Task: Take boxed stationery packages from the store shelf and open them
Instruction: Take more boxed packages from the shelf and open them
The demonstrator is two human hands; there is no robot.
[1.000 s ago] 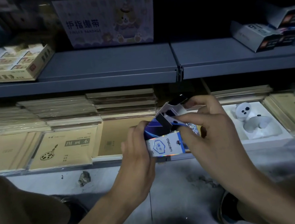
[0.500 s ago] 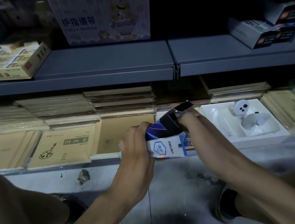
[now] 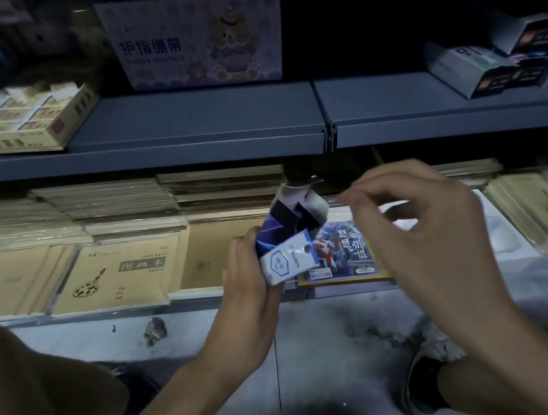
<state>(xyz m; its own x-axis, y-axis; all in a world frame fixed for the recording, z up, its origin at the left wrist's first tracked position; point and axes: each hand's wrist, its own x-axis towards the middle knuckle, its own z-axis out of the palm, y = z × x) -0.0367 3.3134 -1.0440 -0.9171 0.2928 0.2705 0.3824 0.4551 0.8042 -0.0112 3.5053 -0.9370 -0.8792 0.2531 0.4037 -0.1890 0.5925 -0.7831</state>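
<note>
- Box [image 3: 288, 262] at centre, blue and white, tilted, top flaps [image 3: 302, 200] standing open toward 12 o'clock.
- Left hand [image 3: 246, 290] at 9 o'clock of box, fingers wrapped round its side.
- Right hand [image 3: 416, 224] at 3 o'clock of box, apart from it, blurred, fingers loosely curled, nothing seen in them.
- Grey shelf [image 3: 205, 139] at 12 o'clock; stacked notebooks [image 3: 118, 271] beneath, toward 9 o'clock.

At centre frame the box [image 3: 285, 240] sits in the left hand [image 3: 250, 279]; the right hand [image 3: 416, 224] is just right of it, apart. Behind the box lies a card pack [image 3: 344, 254], with drawing books [image 3: 118, 274] to its left and stacks [image 3: 110, 203] behind those. Above, the upper shelf [image 3: 200, 126] carries a tray [image 3: 24, 124] upper left, a carton [image 3: 193, 41] upper centre, and packages [image 3: 503, 62] upper right.
</note>
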